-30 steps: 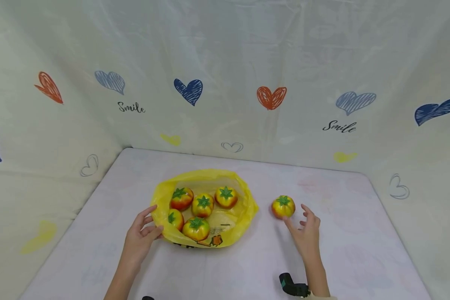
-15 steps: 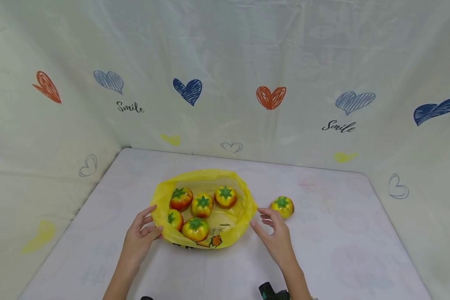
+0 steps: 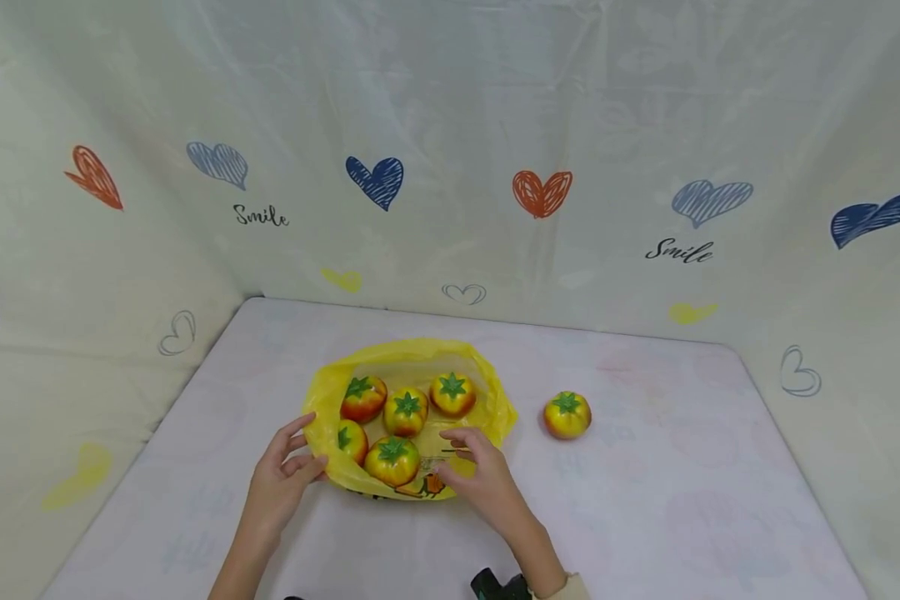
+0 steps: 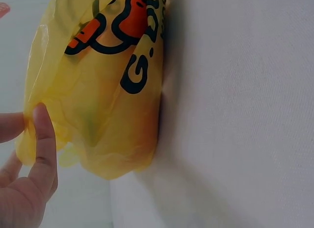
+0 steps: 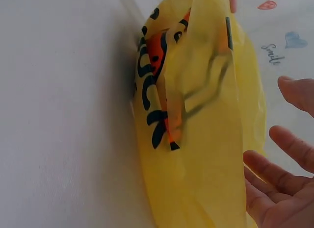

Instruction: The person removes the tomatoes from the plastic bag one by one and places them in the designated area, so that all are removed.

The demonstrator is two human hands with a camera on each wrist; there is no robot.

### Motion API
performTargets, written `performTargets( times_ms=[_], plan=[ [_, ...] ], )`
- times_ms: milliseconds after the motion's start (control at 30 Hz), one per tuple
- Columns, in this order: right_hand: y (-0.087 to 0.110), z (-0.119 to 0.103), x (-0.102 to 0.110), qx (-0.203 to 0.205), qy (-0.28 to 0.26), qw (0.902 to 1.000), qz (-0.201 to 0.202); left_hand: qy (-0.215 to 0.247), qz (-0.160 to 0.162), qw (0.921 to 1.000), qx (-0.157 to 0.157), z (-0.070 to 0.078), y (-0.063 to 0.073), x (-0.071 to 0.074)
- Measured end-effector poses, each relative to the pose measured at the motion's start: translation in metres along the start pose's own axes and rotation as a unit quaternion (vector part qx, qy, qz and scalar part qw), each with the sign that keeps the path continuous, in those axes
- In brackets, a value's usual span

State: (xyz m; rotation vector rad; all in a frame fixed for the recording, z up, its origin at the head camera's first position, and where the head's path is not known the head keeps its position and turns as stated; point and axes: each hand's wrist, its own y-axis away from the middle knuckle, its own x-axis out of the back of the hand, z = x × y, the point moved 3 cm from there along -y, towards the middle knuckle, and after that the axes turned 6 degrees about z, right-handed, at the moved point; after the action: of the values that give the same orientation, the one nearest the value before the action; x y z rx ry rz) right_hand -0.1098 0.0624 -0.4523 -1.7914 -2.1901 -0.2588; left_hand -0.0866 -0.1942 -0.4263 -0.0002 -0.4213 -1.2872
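Observation:
A yellow plastic bag (image 3: 504, 417) with printed cartoon figures stands on the table, its mouth spread wide. Inside are several tomato-like fruits (image 3: 405, 408), yellow and red with green star-shaped tops. At the bag's left rim my left hand (image 3: 283, 471) pinches the plastic between thumb and fingers; the left wrist view shows the thumb and fingers (image 4: 44, 135) on either side of the film. My right hand (image 3: 487, 483) hovers over the front right of the bag's mouth, fingers apart and holding nothing. Another such fruit (image 3: 567, 415) sits on the table to the right of the bag.
The pale table (image 3: 682, 475) extends to the right and in front of the bag. A white curtain (image 3: 450, 125) with printed hearts hangs behind and at the sides. A black device (image 3: 499, 585) is by the right wrist.
My right hand has moved left, from beside the loose fruit, past the bag's right rim, to over its mouth. The left hand keeps its hold; the loose fruit is where it was.

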Motion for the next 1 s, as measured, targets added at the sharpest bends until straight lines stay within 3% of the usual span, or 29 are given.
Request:
performTargets(
  times_ms=[267, 1000],
  plan=[
    [-0.012, -0.003, -0.021, -0.013, -0.005, 0.9972, -0.073, -0.006, -0.002, 1.0, 0.002, -0.001, 0.001, 0.001],
    [-0.032, -0.003, -0.043, -0.028, 0.092, 0.9878, -0.122, -0.023, 0.004, 0.9997, 0.004, 0.0, 0.003, 0.0]
  ],
)
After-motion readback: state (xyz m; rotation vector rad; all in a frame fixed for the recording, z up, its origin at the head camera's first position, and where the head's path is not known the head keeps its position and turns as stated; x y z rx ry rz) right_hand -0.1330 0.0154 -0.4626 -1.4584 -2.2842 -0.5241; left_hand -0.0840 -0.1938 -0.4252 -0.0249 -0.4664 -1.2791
